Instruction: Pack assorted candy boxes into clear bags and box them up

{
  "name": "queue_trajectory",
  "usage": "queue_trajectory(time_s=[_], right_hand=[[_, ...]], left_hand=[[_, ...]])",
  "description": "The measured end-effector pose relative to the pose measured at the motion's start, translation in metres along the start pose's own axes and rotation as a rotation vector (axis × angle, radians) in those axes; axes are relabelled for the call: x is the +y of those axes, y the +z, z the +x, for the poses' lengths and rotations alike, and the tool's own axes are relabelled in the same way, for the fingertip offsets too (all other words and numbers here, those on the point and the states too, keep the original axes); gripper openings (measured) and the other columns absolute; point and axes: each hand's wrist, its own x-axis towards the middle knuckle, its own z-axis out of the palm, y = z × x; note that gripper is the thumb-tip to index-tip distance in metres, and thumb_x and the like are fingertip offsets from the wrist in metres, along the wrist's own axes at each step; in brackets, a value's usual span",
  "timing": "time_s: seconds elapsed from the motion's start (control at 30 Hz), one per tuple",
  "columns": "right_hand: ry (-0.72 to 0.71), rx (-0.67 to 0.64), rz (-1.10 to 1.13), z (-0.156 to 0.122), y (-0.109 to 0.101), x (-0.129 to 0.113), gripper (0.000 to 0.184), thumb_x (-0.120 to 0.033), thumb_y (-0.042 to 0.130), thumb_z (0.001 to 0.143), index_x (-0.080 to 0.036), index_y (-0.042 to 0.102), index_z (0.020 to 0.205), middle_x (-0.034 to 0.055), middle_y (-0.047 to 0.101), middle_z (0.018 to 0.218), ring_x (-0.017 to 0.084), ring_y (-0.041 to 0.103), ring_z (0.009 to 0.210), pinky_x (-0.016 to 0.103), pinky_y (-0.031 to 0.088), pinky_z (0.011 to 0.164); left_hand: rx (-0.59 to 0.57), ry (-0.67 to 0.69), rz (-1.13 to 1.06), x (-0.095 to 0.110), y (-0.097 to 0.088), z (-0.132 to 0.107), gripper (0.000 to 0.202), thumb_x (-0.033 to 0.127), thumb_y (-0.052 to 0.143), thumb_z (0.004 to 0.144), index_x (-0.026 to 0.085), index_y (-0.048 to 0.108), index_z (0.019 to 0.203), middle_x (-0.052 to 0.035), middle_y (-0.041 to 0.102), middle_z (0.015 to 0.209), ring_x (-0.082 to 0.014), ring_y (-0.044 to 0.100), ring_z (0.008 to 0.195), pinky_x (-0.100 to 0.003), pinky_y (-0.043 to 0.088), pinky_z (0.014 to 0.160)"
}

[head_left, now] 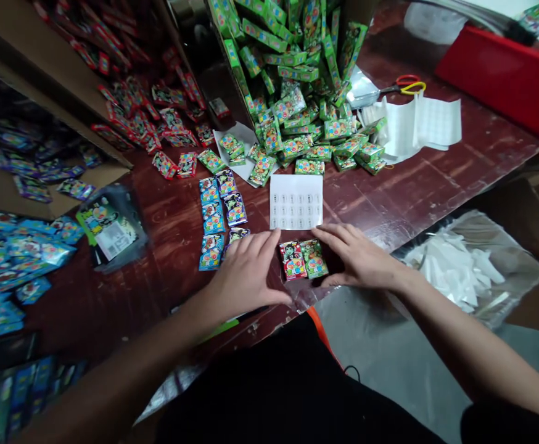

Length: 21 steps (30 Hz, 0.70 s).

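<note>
A red card box (292,260) and a green card box (314,258) lie side by side near the table's front edge. My left hand (248,271) is to their left, fingers stretched out, partly covering the lowest purple packet. On the other side my right hand (350,256) has its fingers apart, close beside the green box. Both hands appear to hold nothing. Just beyond the fingertips is a sheet of round stickers (296,203). Left of it, blue packets (213,217) and purple packets (235,208) form two columns.
Green boxes (297,146) spill from a carton at the back; red boxes (172,126) lie left of them. Blue packets (15,253) are heaped at far left. Scissors (408,85) and white sheets (401,126) sit back right, near a red box (505,80). A bag of paper scraps (459,271) stands right.
</note>
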Motion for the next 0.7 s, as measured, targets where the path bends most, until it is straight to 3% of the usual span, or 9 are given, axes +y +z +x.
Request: queue_trajectory(time_s=[0.1,0.2,0.3,0.37,0.5,0.7], right_hand=[[-0.179,-0.039,0.050,0.016,0.006,0.006,0.110,-0.072,0.066,0.081,-0.018,0.016,0.162,0.0186,0.031,0.162,0.036,0.034,0.146,0.055,0.034,0.117],[-0.283,-0.015,0.137,0.027,0.024,0.004,0.093,-0.060,0.064,0.090,-0.019,0.021,0.161,0.0173,0.040,0.157,0.031,0.039,0.144,0.052,0.035,0.118],[-0.314,0.097,0.260,0.028,0.037,-0.001,0.080,-0.049,0.069,0.091,-0.023,0.033,0.157,0.0162,0.049,0.148,0.030,0.047,0.137,0.050,0.042,0.113],[-0.340,0.127,0.345,0.026,0.040,-0.007,0.081,-0.047,0.075,0.087,-0.024,0.037,0.154,0.0161,0.050,0.147,0.031,0.048,0.136,0.051,0.045,0.111],[-0.448,0.010,0.461,0.028,0.041,-0.022,0.079,-0.046,0.078,0.084,-0.025,0.043,0.151,0.0147,0.052,0.147,0.029,0.052,0.134,0.049,0.047,0.110],[-0.508,-0.060,0.329,0.046,0.046,-0.033,0.073,-0.050,0.073,0.087,-0.018,0.048,0.147,0.0179,0.053,0.147,0.031,0.048,0.138,0.058,0.031,0.121]], left_hand=[[-0.079,0.011,0.053,-0.019,-0.014,-0.040,0.127,0.081,0.074,0.062,0.019,0.021,0.158,-0.0186,0.045,0.153,-0.0405,0.043,0.137,-0.053,0.031,0.114],[-0.142,-0.045,0.074,-0.030,-0.009,-0.078,0.116,0.073,0.078,0.065,0.020,0.028,0.156,-0.0174,0.047,0.152,-0.0399,0.044,0.136,-0.052,0.033,0.113],[-0.141,-0.116,0.035,-0.030,0.007,-0.103,0.086,0.051,0.075,0.079,0.020,0.039,0.150,-0.0152,0.052,0.146,-0.0362,0.047,0.133,-0.050,0.038,0.110],[-0.104,-0.152,-0.011,-0.029,0.016,-0.111,0.075,0.040,0.071,0.083,0.019,0.041,0.148,-0.0147,0.053,0.144,-0.0344,0.049,0.131,-0.049,0.038,0.110],[-0.038,-0.126,-0.119,-0.029,0.023,-0.116,0.079,0.037,0.071,0.082,0.021,0.036,0.151,-0.0132,0.049,0.146,-0.0333,0.047,0.132,-0.051,0.036,0.113],[-0.039,-0.085,-0.271,-0.033,0.026,-0.114,0.082,0.033,0.070,0.081,0.024,0.033,0.153,-0.0113,0.044,0.148,-0.0307,0.045,0.134,-0.046,0.041,0.115]])
